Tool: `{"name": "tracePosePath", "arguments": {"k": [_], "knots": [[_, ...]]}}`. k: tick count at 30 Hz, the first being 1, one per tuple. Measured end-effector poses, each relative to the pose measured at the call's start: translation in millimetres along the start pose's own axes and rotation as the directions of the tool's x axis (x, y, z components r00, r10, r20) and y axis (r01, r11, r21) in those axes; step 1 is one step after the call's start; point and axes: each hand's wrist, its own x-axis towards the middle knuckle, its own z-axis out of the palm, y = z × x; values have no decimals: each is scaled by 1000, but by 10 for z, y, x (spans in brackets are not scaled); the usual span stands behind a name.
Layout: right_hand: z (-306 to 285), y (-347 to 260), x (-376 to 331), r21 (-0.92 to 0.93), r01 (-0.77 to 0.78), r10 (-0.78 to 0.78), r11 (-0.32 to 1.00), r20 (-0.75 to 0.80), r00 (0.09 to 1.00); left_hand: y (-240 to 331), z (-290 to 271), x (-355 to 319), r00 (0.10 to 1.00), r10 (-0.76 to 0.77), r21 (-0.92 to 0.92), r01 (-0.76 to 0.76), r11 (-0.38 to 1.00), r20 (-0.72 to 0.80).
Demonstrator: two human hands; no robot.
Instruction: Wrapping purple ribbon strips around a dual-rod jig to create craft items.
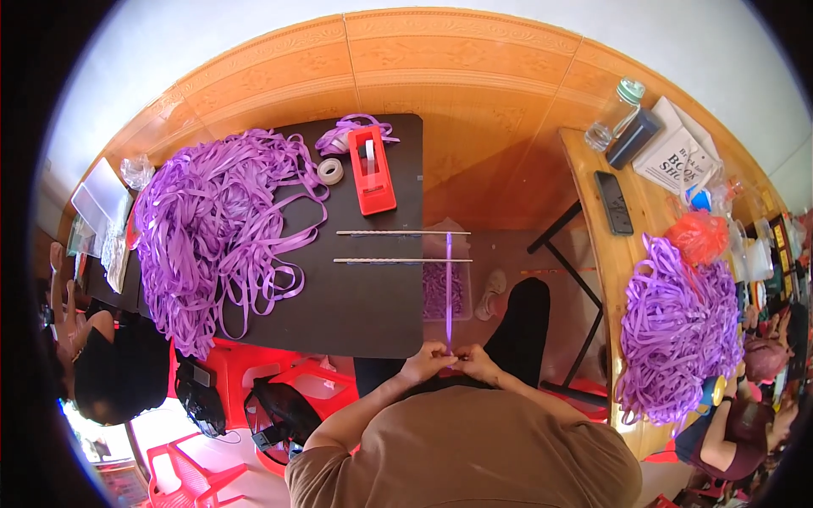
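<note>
A narrow purple ribbon [449, 292] runs taut from two thin sticks [445, 232] toward my body. The sticks lie side by side on the dark table and jut out past its right edge. My left hand [428, 362] pinches the near end of the ribbon. Right beside it, my right hand [478, 364] is closed at the same end, its fingertips meeting those of the left. Exactly how the ribbon end lies between the fingers is too small to make out.
A big heap of purple ribbon [212, 220] covers the dark table's left; a red tape dispenser [371, 173] and a tape roll [330, 172] stand behind. A plastic bin [458, 292] sits below the sticks. The wooden table at right bears more ribbon [682, 330], a phone [613, 203] and bottles.
</note>
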Motion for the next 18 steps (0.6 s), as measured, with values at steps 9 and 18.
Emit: {"name": "tracePosePath", "arguments": {"k": [9, 18], "knots": [[-15, 22, 5, 138, -41, 38, 990, 27, 999, 83, 1, -9, 998, 18, -27, -20, 999, -66], [-42, 34, 19, 153, -21, -8, 988, 186, 982, 462, 203, 259, 864, 104, -165, -210, 964, -492]]}}
